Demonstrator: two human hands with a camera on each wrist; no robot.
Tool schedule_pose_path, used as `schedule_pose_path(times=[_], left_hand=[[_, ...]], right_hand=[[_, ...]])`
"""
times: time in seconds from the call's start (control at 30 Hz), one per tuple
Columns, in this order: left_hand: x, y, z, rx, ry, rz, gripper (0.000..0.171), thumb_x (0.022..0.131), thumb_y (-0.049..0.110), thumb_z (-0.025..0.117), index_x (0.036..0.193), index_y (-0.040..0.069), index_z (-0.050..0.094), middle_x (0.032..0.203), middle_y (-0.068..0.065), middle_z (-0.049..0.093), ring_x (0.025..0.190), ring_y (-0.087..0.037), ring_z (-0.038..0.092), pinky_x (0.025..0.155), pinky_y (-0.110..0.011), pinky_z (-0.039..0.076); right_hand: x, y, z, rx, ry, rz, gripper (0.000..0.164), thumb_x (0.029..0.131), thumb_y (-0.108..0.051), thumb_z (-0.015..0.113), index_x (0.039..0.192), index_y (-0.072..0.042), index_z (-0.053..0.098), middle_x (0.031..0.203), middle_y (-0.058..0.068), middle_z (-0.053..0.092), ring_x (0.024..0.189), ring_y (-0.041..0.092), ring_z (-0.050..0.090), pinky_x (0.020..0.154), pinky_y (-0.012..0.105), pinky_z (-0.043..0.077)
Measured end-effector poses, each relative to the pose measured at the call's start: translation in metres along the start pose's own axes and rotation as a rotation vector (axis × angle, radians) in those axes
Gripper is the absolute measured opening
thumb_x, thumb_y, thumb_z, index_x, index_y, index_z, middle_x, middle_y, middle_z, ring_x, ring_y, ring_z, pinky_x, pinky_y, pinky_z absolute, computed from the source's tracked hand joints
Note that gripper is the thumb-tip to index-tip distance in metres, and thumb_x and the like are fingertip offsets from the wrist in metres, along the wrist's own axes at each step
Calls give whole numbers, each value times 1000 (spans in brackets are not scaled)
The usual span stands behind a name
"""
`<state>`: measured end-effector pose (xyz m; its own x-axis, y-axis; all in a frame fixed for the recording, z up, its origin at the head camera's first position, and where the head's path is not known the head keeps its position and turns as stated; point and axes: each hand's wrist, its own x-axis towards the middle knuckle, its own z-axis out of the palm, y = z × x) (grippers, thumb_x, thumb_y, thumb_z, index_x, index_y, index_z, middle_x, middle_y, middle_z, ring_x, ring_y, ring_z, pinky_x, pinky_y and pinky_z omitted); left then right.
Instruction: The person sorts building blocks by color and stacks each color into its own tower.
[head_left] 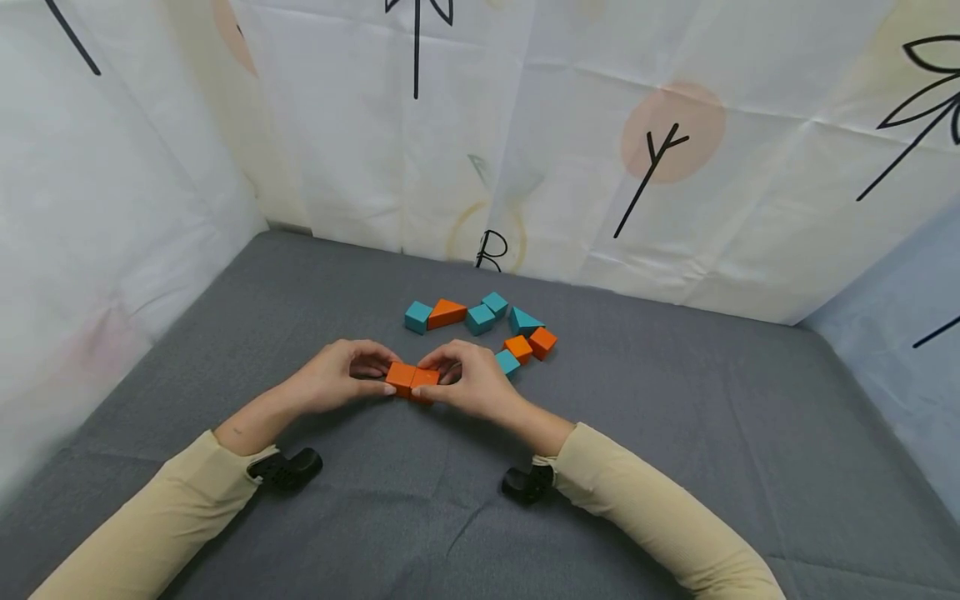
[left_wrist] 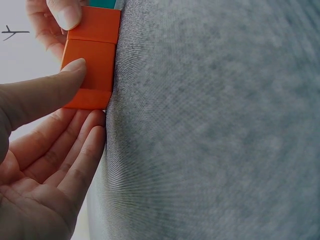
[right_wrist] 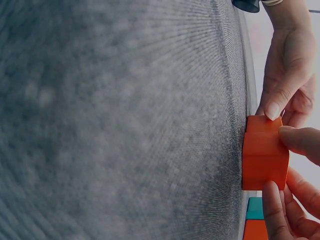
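Note:
Two orange blocks lie side by side with faces together on the grey cloth. My left hand (head_left: pixel 333 379) pinches the left orange block (head_left: pixel 400 379) between thumb and fingers; in the left wrist view its thumb presses the near face. From the other side my right hand (head_left: pixel 478 382) grips the right orange block (head_left: pixel 425 379), thumb in front and fingers behind. In the right wrist view the right orange block (right_wrist: pixel 265 162) stands nearer the camera, with the left hand beyond it. The fingers behind the blocks are partly hidden.
Behind the hands lie a teal cube (head_left: pixel 417 317), an orange triangular block (head_left: pixel 447 313), two teal cubes (head_left: pixel 480 319) and a teal triangular block (head_left: pixel 524 322). Two orange cubes (head_left: pixel 542 342) and another teal block (head_left: pixel 507 362) sit close by the right hand. A patterned curtain (head_left: pixel 555 167) borders the back.

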<state>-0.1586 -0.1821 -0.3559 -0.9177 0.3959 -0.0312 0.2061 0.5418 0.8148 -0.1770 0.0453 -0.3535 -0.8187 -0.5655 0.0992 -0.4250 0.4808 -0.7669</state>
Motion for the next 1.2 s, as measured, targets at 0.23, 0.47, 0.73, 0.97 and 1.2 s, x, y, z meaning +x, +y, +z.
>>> schedule_pose_path(times=[0.23, 0.47, 0.73, 0.97, 1.2], left_hand=[[0, -1, 0, 2, -4, 0, 38, 86, 7, 71, 120, -7, 60, 117, -22, 62, 107, -32, 62, 94, -38, 53], [1, -2, 1, -5, -9, -12, 39, 86, 8, 71, 120, -6, 60, 118, -21, 62, 108, -33, 62, 94, -38, 53], [0, -1, 0, 7, -17, -26, 41, 86, 11, 72, 122, -5, 60, 119, -21, 62, 109, -32, 62, 94, -38, 53], [1, 0, 0, 15, -17, -47, 42, 86, 12, 72, 122, -4, 59, 121, -21, 61, 111, -32, 61, 94, -38, 53], [0, 0, -2, 19, -26, -53, 41, 86, 12, 72, 123, -3, 59, 122, -20, 61, 112, -32, 61, 94, -38, 53]], right_hand=[[0, 1, 1, -2, -11, 3, 29, 82, -20, 77, 108, -8, 70, 95, 6, 64, 79, 12, 64, 67, 18, 53], [-2, 2, -3, 24, -8, -11, 34, 83, -21, 77, 112, -7, 68, 104, 7, 65, 87, 16, 66, 75, 20, 55], [-11, 9, -22, 43, 67, 4, 34, 83, -23, 76, 112, -7, 69, 110, 7, 65, 99, 23, 63, 83, 30, 56], [-18, 20, -40, 10, 156, -27, 31, 83, -20, 76, 110, -5, 69, 109, 8, 65, 101, 29, 61, 85, 41, 55], [-23, 28, -59, -42, 195, -17, 31, 84, -17, 75, 111, -5, 69, 108, 17, 63, 95, 30, 62, 81, 37, 56]])
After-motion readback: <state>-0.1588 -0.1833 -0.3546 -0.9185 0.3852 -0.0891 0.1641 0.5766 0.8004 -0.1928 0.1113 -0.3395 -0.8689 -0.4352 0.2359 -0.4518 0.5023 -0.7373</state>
